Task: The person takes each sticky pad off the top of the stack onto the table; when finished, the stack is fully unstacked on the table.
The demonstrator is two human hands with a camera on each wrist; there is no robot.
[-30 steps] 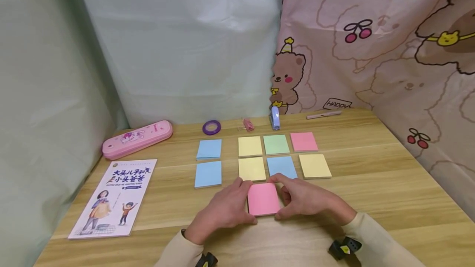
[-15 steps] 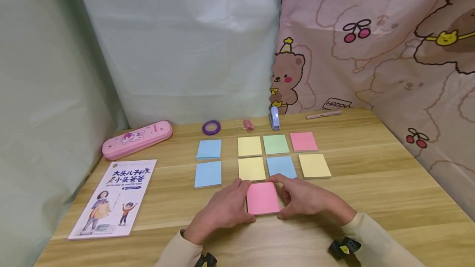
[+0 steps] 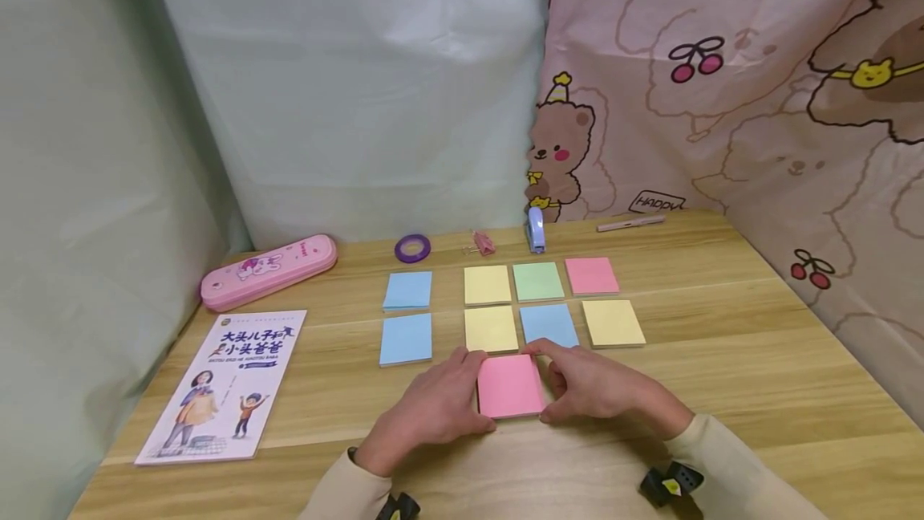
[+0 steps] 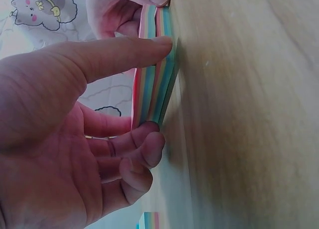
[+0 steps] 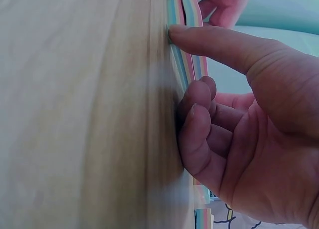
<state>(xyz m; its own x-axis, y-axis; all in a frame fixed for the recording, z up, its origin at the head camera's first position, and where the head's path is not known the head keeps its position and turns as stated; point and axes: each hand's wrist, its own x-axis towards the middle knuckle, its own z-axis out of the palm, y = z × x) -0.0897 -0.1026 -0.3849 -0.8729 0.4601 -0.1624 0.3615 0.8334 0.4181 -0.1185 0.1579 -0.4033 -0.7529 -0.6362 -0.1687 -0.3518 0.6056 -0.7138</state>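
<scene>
A pink-topped stack of sticky note pads (image 3: 509,387) lies at the near middle of the table. My left hand (image 3: 437,401) holds its left side, thumb at the near corner and fingers at the far one. On the other side my right hand (image 3: 597,382) grips the right corners the same way. In the left wrist view the stack's edge (image 4: 147,93) shows coloured layers with a thin gap, like two pads one on another. Just beyond it lie a yellow pad (image 3: 491,330) and a blue pad (image 3: 549,326), the blue one partly covered by my right fingers.
Two blue pads (image 3: 406,339) lie left of the hands. Farther back are yellow, green (image 3: 537,281) and pink pads (image 3: 591,275). Along the back sit purple tape (image 3: 412,248), a binder clip (image 3: 483,243), a stapler (image 3: 536,231) and a pen (image 3: 631,224). A pencil case (image 3: 269,271) and book (image 3: 222,387) stay left.
The pink-topped stack has shifted slightly left between my hands, and my right thumb has moved a little along its near edge. The other pads stay where they were.
</scene>
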